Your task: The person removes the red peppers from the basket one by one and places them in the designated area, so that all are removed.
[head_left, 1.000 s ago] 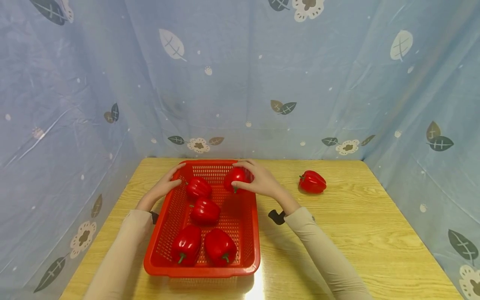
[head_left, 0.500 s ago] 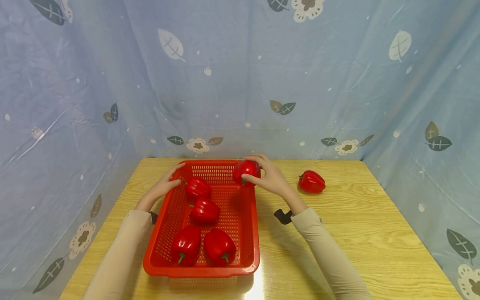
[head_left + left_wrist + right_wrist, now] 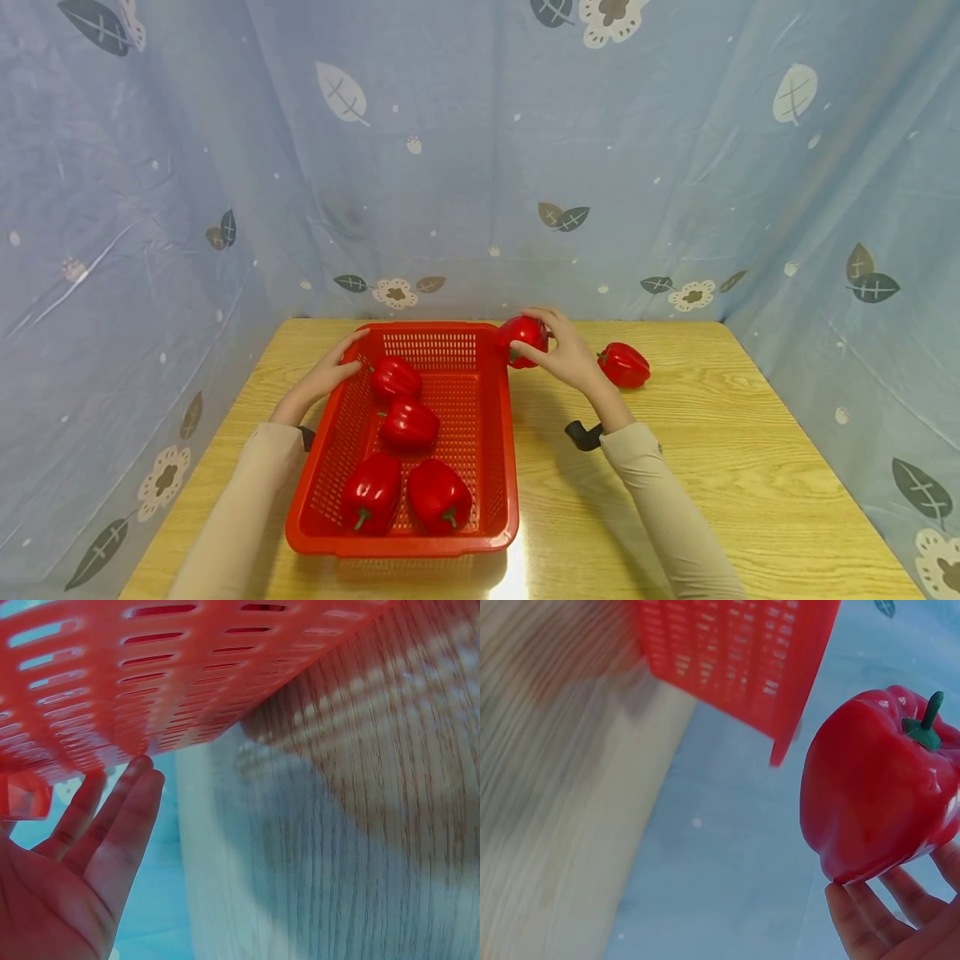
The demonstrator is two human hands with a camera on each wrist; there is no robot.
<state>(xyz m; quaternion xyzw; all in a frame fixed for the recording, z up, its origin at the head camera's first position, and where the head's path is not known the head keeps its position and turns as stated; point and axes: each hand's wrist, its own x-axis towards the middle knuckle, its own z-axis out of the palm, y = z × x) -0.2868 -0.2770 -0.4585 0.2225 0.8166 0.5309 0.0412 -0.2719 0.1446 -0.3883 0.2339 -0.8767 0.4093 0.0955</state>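
Note:
My right hand (image 3: 566, 354) holds a red bell pepper (image 3: 525, 340) just beyond the back right corner of the red basket (image 3: 512, 467). In the right wrist view the fingertips and thumb of the right hand (image 3: 907, 919) grip this pepper (image 3: 877, 787), its green stem facing up, apart from the basket wall (image 3: 727, 660). My left hand (image 3: 321, 375) rests at the basket's left rim; in the left wrist view the straight fingers of the left hand (image 3: 82, 862) touch the outside of its slotted wall (image 3: 150, 682). Several red peppers (image 3: 409, 422) lie in the basket.
Another red pepper (image 3: 624, 365) lies on the wooden table (image 3: 720, 467), to the right of my right hand. A blue patterned curtain (image 3: 450, 167) hangs behind the table and along both sides.
My right hand has carried its pepper rightward from inside the basket, over the back right corner, to outside the rim. The left hand has stayed at the left rim.

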